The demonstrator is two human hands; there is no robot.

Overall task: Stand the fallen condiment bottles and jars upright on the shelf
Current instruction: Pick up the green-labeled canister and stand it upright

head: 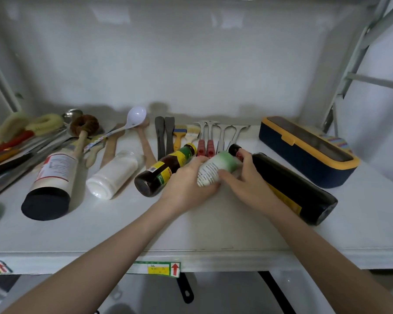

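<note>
A small white jar with a green lid (216,168) lies tilted at the middle of the white shelf (123,225). My left hand (186,184) grips its bottom end and my right hand (243,180) holds its right side. On its side just left of it lies a dark sauce bottle with a green and yellow label (166,169). A big dark bottle with a red cap (290,186) rests on its side to the right, behind my right hand. Further left lie a white plastic jar (114,173) and a large bottle with a dark base (52,182).
Spoons, spatulas, brushes and tongs (209,137) lie along the back of the shelf. A navy and yellow box (309,152) sits at the right. Brushes and ladles (32,134) pile at the left. The shelf's front edge (191,257) runs below my forearms.
</note>
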